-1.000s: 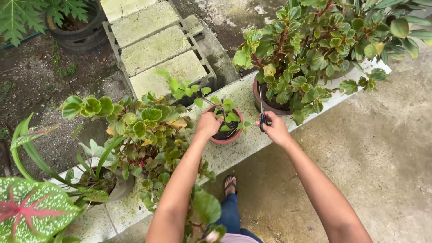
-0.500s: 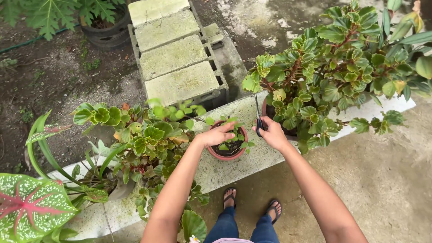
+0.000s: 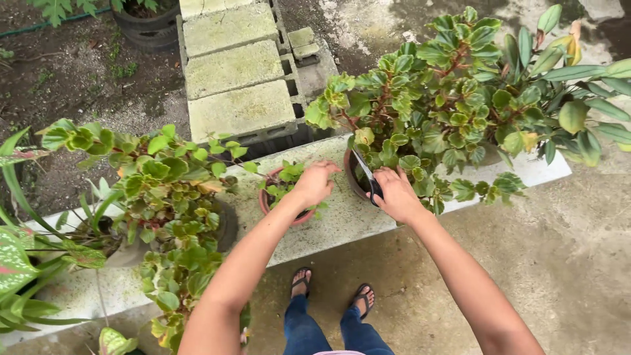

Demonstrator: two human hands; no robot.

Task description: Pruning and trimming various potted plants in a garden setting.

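A small reddish pot [image 3: 271, 205] with a little green plant [image 3: 286, 179] stands on a pale concrete ledge [image 3: 342, 220]. My left hand [image 3: 314, 183] hovers over that pot, fingers curled loosely, right by the small plant; whether it grips anything I cannot tell. My right hand [image 3: 396, 194] holds black-handled scissors [image 3: 368, 175], blades pointing up and away toward the large bushy potted plant [image 3: 447, 98] just right of the small pot. The scissor tips sit at the rim of that bigger brown pot [image 3: 351, 179].
A leafy potted plant [image 3: 161, 190] stands on the ledge to the left, with pink-speckled leaves [image 3: 13, 260] at the far left. Stacked concrete blocks [image 3: 233, 72] lie behind the ledge. My sandalled feet [image 3: 332, 292] stand on the concrete floor below.
The view has shifted so the ledge and pots sit further right and lower. My left hand has lifted off the small pot's rim and moved right, above the small plant; my right hand keeps the scissors.
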